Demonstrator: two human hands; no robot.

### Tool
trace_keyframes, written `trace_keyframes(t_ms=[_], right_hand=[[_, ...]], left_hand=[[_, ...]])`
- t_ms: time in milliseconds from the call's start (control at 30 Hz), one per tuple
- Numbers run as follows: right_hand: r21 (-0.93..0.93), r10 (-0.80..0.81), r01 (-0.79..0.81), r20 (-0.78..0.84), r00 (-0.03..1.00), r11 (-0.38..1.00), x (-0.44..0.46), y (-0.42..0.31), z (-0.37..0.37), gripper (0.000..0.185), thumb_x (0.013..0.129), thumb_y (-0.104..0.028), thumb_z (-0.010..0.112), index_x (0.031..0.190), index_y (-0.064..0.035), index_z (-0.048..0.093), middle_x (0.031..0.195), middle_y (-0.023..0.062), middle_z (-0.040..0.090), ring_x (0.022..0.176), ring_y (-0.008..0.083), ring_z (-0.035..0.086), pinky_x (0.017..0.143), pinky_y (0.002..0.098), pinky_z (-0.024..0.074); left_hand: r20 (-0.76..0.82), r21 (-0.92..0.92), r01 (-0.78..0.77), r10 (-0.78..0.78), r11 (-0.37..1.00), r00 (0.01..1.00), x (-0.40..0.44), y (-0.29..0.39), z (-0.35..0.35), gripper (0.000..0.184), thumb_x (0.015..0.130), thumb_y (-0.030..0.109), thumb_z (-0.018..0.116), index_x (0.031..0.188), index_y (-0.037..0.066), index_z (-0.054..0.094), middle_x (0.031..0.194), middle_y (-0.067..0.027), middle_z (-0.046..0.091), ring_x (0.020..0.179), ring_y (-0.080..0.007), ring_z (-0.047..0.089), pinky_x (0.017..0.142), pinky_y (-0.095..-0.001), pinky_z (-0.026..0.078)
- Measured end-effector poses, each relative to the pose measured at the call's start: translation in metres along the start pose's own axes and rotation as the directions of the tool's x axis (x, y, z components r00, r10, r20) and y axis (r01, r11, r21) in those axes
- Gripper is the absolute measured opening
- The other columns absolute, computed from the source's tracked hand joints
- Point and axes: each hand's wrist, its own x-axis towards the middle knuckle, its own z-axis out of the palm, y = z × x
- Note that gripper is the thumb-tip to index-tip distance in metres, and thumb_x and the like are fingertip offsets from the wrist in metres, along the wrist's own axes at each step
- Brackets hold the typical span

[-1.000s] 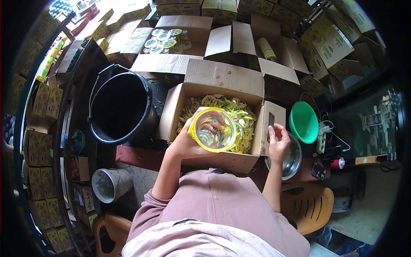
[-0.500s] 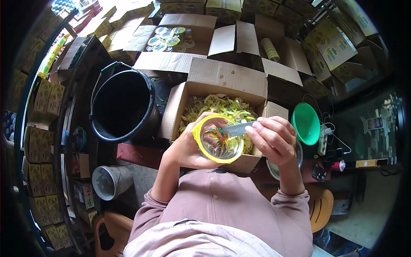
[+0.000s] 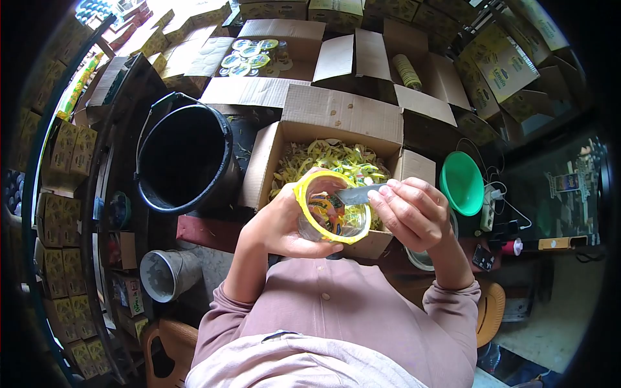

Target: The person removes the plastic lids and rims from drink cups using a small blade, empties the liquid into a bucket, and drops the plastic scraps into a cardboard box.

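Head view, left hand (image 3: pixel 283 220) around cup (image 3: pixel 337 215), right hand (image 3: pixel 417 212) pinching blade (image 3: pixel 359 194)

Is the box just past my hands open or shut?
Open: the box's flaps are spread outward, and yellow scraps show inside.

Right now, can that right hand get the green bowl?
Probably yes: the green bowl is near the right hand, with nothing visible between them, but that hand would likely have to release the grey blade at the clear plastic cup first.
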Motion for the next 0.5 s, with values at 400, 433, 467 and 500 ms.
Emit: trace_keyframes(t_ms=[400, 433, 467, 500], right_hand=[[0.096, 0.024, -0.022, -0.014, 1.000, 0.995, -0.003, -0.004, 0.008, 0.017, 0.063, -0.005, 0.063, 0.080, -0.0003, 0.065, 0.071, 0.0040, 0.055, 0.070, 0.0152, 0.060, 0.067, 0.0293, 0.0522], [0.099, 0.031, -0.028, -0.027, 0.999, 0.995, -0.003, -0.004, 0.010, 0.018, 0.063, -0.005, 0.063, 0.079, -0.0001, 0.064, 0.071, 0.0040, 0.055, 0.070, 0.0151, 0.060, 0.066, 0.0294, 0.0522], [0.102, 0.038, -0.034, -0.041, 0.998, 0.994, -0.004, -0.005, 0.012, 0.018, 0.062, -0.005, 0.063, 0.079, 0.0001, 0.064, 0.070, 0.0041, 0.055, 0.070, 0.0151, 0.060, 0.066, 0.0294, 0.0522], [0.104, 0.046, -0.040, -0.055, 0.997, 0.994, -0.005, -0.005, 0.013, 0.018, 0.062, -0.005, 0.063, 0.079, 0.0003, 0.064, 0.070, 0.0042, 0.055, 0.069, 0.0150, 0.060, 0.066, 0.0295, 0.0522]], left_hand=[[0.093, -0.084, 0.104, -0.096, 0.991, 0.991, 0.002, -0.002, -0.001, 0.064, 0.059, 0.016, 0.072, 0.111, -0.005, 0.042, 0.101, -0.0141, 0.050, 0.094, -0.0197, 0.050, 0.084, -0.0300, 0.041], [0.092, -0.101, 0.122, -0.113, 0.987, 0.989, 0.001, -0.003, 0.000, 0.064, 0.059, 0.017, 0.072, 0.111, -0.005, 0.042, 0.101, -0.0138, 0.050, 0.094, -0.0193, 0.050, 0.084, -0.0296, 0.041], [0.092, -0.118, 0.140, -0.129, 0.983, 0.987, 0.001, -0.004, 0.000, 0.064, 0.059, 0.017, 0.072, 0.111, -0.005, 0.042, 0.101, -0.0134, 0.050, 0.095, -0.0189, 0.050, 0.083, -0.0291, 0.041], [0.093, -0.134, 0.157, -0.145, 0.978, 0.985, 0.001, -0.005, 0.001, 0.065, 0.059, 0.017, 0.072, 0.111, -0.004, 0.041, 0.102, -0.0131, 0.050, 0.095, -0.0186, 0.050, 0.083, -0.0286, 0.042]])
